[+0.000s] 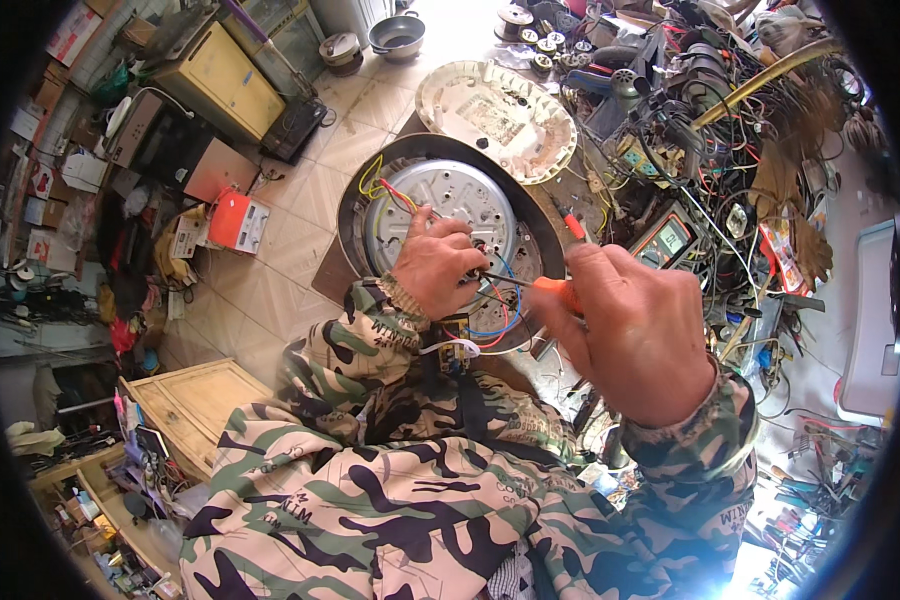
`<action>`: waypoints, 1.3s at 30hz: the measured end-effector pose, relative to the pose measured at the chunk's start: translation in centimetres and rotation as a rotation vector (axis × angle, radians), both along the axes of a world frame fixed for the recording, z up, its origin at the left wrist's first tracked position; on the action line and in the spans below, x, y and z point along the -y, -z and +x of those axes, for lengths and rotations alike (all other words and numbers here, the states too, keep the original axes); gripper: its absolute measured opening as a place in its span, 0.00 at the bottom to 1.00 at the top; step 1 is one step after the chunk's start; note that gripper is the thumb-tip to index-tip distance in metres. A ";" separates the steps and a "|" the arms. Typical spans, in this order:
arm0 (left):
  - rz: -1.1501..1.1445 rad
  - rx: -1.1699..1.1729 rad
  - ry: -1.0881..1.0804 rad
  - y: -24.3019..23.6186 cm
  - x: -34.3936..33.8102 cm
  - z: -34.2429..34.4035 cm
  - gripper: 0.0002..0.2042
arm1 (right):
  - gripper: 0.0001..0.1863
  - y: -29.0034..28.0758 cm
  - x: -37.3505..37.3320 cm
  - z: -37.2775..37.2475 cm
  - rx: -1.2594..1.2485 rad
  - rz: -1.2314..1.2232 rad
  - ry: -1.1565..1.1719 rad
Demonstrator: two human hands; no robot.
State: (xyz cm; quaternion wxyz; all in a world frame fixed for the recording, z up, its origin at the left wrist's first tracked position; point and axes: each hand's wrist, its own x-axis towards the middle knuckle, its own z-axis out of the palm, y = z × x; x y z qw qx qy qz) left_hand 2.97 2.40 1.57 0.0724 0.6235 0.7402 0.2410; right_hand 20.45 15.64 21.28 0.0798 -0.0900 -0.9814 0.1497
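An appliance with a dark round housing [350, 222] stands open before me, a round silver metal plate [455, 185] inside it. My right hand [645, 330] is closed around a screwdriver's orange handle [560, 293]; its thin shaft points left toward my other hand. Over the plate's lower edge, my left hand [435, 268] has its fingers bent by the shaft's end; what they pinch is hidden. Blue and red wires [516, 312] curve beneath the screwdriver. Yellow wires [370, 178] rise at the plate's left. A small circuit board [454, 348] with a white connector sits at the near rim.
A cream oval cover [495, 110] lies behind the housing. Right of it are a multimeter [664, 240], a red probe [574, 225] and a tangled heap of cables and parts [710, 170]. An orange-red box [238, 222] and a wooden cabinet panel [195, 410] are at left.
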 end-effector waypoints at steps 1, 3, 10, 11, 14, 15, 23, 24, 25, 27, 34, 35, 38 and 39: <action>-0.011 -0.005 -0.005 0.1 0.1 0.0 0.12 | 0.10 -0.1 0.0 0.0 0.018 0.038 -0.021; -0.008 -0.008 -0.007 0.1 -0.1 0.0 0.12 | 0.10 0.3 -0.1 -0.2 -0.107 0.001 -0.062; -0.004 -0.007 -0.004 0.1 -0.3 0.1 0.12 | 0.09 0.1 -0.4 0.3 -0.060 -0.080 -0.076; 0.002 -0.003 0.000 0.2 -0.6 0.1 0.13 | 0.10 0.1 -0.6 0.3 -0.117 -0.102 -0.149; -0.006 0.026 -0.035 0.2 -0.2 0.0 0.14 | 0.10 0.0 -0.3 0.0 -0.110 -0.106 -0.053; -0.018 0.030 -0.029 0.2 -0.2 0.0 0.14 | 0.10 -0.1 -0.3 0.0 -0.089 -0.085 -0.033; -0.068 0.024 -0.018 -0.3 -0.4 -0.2 0.13 | 0.10 0.2 -0.9 -0.1 -0.055 -0.026 -0.048; -0.070 0.020 -0.014 -0.3 -0.5 -0.2 0.13 | 0.11 0.1 -1.1 0.1 -0.023 0.001 -0.053; -0.071 0.015 -0.010 -0.2 -0.6 -0.2 0.12 | 0.11 0.1 -1.4 0.0 -0.081 -0.020 -0.124; -0.071 0.010 -0.005 -0.1 -0.7 -0.2 0.12 | 0.11 0.2 -1.4 -0.1 -0.158 -0.108 -0.152; -0.035 -0.006 0.003 -0.2 -0.8 -0.1 0.11 | 0.17 0.3 -1.6 0.4 -0.099 -0.105 -0.131; -0.030 -0.008 0.019 -0.3 -1.0 -0.1 0.11 | 0.14 0.3 -1.4 0.2 -0.177 -0.137 -0.095; -0.055 -0.010 -0.008 -0.6 -0.6 0.0 0.11 | 0.13 0.4 -1.1 -0.1 -0.145 -0.157 0.004; -0.051 -0.010 -0.011 -0.5 -0.5 -0.1 0.11 | 0.14 0.2 -1.1 0.0 -0.084 -0.138 0.044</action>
